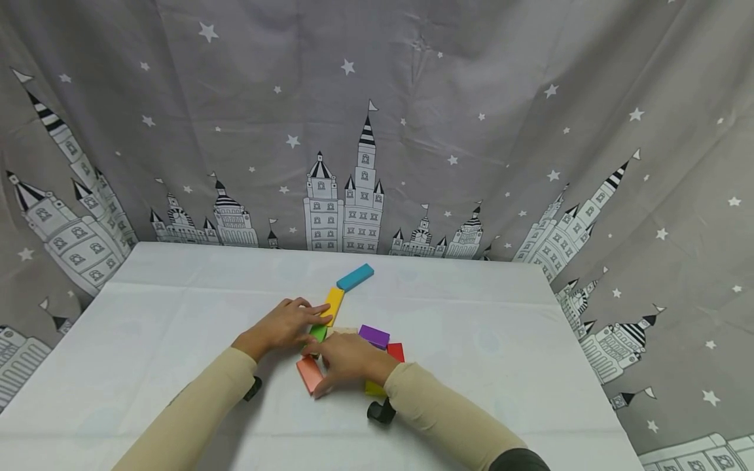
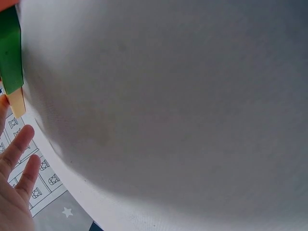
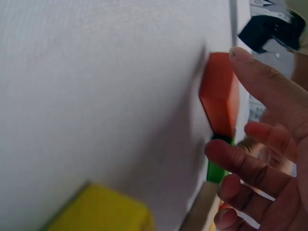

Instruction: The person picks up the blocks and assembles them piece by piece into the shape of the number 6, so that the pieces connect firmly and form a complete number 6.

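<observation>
Several coloured wooden blocks lie in a branching line on the white table. My left hand [image 1: 290, 327] reaches in from the left, fingers spread, with fingertips at the yellow block [image 1: 334, 303] and the green block [image 1: 319, 332]. My right hand [image 1: 349, 358] spans the salmon-orange block [image 1: 309, 375]: the thumb is at its near end, the index finger by its far end. In the right wrist view this orange block [image 3: 220, 91] meets the green one [image 3: 216, 169]. The right hand partly hides the pale wood block [image 1: 341, 330].
A blue block [image 1: 355, 277] extends the line at the back. Right of the right hand lie a purple block [image 1: 374, 336], a red block [image 1: 396, 352] and a partly covered yellow block [image 1: 374, 388]. A grey castle-print curtain [image 1: 412, 131] hangs behind the table [image 1: 471, 314].
</observation>
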`<state>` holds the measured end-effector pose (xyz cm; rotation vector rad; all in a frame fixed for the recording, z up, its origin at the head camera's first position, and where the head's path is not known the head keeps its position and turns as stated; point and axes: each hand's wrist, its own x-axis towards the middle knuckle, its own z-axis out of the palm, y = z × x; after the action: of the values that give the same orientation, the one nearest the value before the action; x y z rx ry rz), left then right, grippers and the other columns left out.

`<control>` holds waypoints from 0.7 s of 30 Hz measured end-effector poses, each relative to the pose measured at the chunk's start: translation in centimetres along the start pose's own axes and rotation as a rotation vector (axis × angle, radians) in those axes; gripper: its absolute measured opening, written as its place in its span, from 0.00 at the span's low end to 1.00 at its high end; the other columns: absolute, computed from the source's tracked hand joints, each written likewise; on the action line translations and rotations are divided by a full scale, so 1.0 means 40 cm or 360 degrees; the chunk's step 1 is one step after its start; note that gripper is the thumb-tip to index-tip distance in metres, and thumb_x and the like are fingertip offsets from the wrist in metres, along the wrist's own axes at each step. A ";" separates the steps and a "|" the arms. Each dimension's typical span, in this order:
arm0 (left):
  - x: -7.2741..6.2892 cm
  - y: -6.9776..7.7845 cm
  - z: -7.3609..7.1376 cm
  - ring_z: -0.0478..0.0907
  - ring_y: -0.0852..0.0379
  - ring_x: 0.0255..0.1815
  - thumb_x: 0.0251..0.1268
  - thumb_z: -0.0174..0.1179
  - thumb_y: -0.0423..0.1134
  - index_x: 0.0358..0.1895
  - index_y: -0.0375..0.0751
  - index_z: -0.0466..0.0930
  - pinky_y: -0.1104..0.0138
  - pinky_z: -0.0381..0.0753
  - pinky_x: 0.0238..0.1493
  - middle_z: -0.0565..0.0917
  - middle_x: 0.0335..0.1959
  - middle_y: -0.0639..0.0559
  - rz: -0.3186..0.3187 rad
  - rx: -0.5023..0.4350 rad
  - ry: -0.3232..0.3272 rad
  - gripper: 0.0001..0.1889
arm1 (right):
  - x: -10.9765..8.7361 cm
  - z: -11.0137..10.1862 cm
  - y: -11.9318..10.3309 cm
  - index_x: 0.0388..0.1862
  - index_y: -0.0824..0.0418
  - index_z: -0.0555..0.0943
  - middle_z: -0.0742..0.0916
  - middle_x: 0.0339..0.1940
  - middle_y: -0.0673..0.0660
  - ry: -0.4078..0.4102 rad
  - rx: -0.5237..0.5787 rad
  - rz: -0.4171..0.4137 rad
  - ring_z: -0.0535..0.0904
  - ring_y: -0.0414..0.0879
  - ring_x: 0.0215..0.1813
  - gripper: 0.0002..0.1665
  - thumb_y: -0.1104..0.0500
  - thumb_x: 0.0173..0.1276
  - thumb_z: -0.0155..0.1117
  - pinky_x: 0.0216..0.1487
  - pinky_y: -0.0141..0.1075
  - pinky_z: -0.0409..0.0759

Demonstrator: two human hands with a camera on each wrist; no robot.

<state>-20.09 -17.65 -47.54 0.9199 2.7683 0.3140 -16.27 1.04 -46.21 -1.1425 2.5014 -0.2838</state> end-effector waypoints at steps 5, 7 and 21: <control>0.002 -0.002 0.002 0.69 0.47 0.59 0.56 0.65 0.54 0.66 0.51 0.72 0.47 0.67 0.60 0.67 0.71 0.51 0.0020 -0.0019 0.0006 0.32 | -0.031 -0.013 0.028 0.63 0.44 0.76 0.77 0.25 0.41 0.0048 0.0105 0.0039 0.71 0.34 0.32 0.39 0.39 0.51 0.76 0.34 0.26 0.71; 0.001 -0.003 0.002 0.68 0.47 0.59 0.56 0.65 0.55 0.66 0.51 0.72 0.47 0.66 0.60 0.67 0.71 0.51 0.0002 -0.0053 -0.0003 0.33 | -0.047 -0.020 0.040 0.61 0.45 0.78 0.78 0.26 0.41 0.0047 0.0143 0.0076 0.71 0.35 0.32 0.38 0.41 0.51 0.77 0.33 0.26 0.72; 0.000 0.001 0.001 0.69 0.46 0.59 0.56 0.65 0.55 0.66 0.51 0.73 0.46 0.66 0.60 0.67 0.71 0.51 -0.0029 -0.0009 -0.0019 0.33 | -0.156 -0.024 0.120 0.54 0.51 0.83 0.81 0.29 0.42 0.0049 0.0291 0.0181 0.72 0.36 0.30 0.30 0.47 0.50 0.79 0.35 0.27 0.73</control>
<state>-20.05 -17.61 -47.56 0.8915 2.7621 0.3126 -16.22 8.92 -45.38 -0.9272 2.4958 -0.4907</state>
